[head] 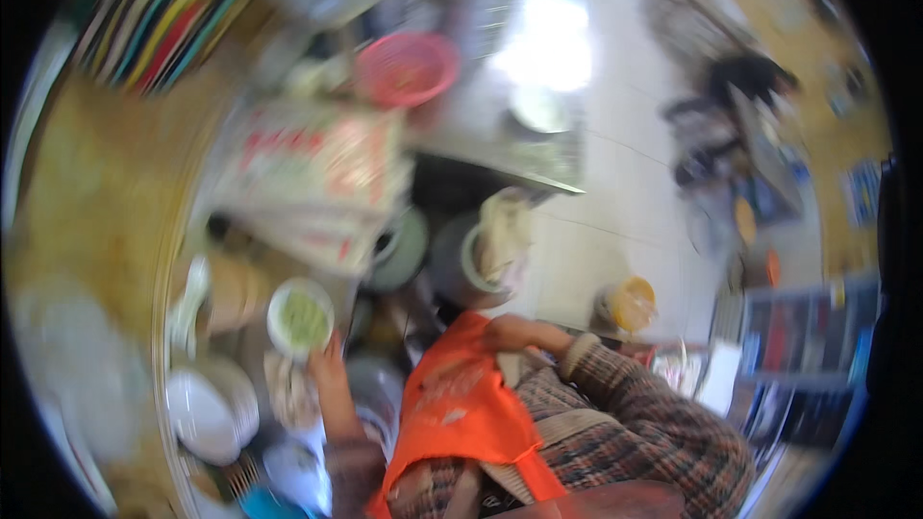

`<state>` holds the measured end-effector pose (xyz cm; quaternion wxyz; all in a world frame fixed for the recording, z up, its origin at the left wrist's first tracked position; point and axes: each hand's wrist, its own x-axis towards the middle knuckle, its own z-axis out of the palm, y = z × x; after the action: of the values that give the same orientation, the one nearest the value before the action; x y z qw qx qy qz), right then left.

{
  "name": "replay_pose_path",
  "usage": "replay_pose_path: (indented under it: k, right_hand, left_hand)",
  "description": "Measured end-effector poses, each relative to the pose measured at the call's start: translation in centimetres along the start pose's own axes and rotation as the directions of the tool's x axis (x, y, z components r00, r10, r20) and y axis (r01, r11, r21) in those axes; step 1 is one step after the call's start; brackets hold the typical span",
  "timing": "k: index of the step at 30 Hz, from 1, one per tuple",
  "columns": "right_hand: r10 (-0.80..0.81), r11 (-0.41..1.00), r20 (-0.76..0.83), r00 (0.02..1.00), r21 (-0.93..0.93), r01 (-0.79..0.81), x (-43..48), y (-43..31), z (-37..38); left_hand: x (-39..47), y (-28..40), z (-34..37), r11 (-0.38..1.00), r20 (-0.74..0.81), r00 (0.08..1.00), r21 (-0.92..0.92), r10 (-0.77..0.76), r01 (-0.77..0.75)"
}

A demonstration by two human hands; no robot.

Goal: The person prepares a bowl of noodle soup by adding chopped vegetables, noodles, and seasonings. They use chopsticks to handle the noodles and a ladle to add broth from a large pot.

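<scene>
At the left, my left hand (329, 369) grips the lower edge of a white bowl (303, 319) holding chopped green food. A beige cloth (290, 386) lies just beside that hand. My right hand (502, 334) is at the upper edge of an orange apron (461, 404), in front of my body; its fingers are hidden there. The picture is blurred, so finer details cannot be made out.
Stacked white bowls (216, 411) stand at the lower left. Ahead are a printed sack (317, 166), a pink plastic basket (407, 70) and a metal table edge (505, 176). A bucket (461, 259) with a cloth and a yellow container (629, 303) stand farther right.
</scene>
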<state>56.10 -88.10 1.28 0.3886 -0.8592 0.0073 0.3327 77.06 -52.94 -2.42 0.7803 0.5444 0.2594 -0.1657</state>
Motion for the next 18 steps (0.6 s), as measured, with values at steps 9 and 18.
replay_pose_path:
  k: [9, 18]
  right_hand:
    - [0.128, 0.941, -0.190, 0.973, 0.334, -0.059, -0.8, -0.6, -3.2]
    - [-0.010, 0.993, -0.181, 0.984, 0.117, 0.032, 0.4, -1.4, -6.7]
  left_hand:
    - [-0.6, 2.0, -2.3, 0.901, -0.350, 0.887, 0.409, 0.301, -0.145]
    - [1.1, 1.2, -8.0, 0.185, -0.229, 0.551, 0.974, 0.802, 0.134]
